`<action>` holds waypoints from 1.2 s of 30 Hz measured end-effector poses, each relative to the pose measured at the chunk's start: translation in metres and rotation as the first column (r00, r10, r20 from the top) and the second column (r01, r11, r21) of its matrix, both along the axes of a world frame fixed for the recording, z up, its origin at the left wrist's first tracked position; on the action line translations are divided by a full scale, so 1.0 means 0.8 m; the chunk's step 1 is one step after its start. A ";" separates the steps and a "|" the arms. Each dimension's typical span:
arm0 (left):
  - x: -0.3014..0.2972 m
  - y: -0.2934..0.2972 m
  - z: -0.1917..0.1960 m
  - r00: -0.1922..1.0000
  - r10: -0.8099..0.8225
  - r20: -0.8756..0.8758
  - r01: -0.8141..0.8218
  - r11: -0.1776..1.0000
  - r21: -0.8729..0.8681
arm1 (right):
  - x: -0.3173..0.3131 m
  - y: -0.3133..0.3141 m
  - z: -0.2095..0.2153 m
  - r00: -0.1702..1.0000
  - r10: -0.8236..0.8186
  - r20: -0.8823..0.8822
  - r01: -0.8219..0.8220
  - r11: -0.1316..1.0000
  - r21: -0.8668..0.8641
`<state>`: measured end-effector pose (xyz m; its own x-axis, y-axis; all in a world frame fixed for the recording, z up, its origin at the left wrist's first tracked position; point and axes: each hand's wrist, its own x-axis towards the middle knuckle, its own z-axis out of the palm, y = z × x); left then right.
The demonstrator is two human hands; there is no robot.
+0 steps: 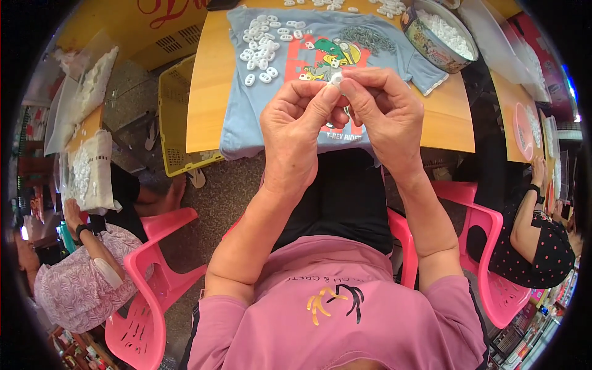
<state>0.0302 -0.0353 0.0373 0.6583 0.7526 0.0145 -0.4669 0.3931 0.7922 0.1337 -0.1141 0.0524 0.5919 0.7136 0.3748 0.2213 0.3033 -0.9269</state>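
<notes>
My left hand and my right hand meet above the near part of a blue T-shirt spread over the table. Pinched between thumbs and fingertips of both is a small white plastic piece; fingers cover most of it. Beyond my left hand lies a loose heap of white oval pieces, each with two holes. Farther to the right, a pile of small dark metal pins rests on the shirt. A round printed tin full of white pieces stands beyond my right hand.
The wooden table carries more white pieces along its far side. A yellow crate sits on the floor at its left. People work at both sides, left and right, near pink chairs.
</notes>
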 end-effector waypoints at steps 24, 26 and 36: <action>-0.012 -0.001 -0.016 0.981 -0.148 0.125 0.073 0.878 0.473 | -0.032 -0.016 0.002 0.660 0.439 -0.610 -0.290 0.898 0.332; -0.015 0.000 -0.015 0.975 -0.159 0.156 0.083 0.910 0.406 | -0.036 -0.012 0.004 0.677 0.427 -0.599 -0.286 0.903 0.320; -0.050 0.051 -0.005 1.000 -0.016 -0.018 0.023 0.878 0.478 | -0.013 0.008 0.000 0.817 0.362 -0.449 -0.389 0.921 0.035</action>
<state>-0.0099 0.0054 0.0330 0.6752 0.6434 0.3606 -0.4513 -0.0263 0.8920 0.1230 -0.1073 0.0525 0.3659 0.9259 0.0940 -0.3314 0.2241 -0.9165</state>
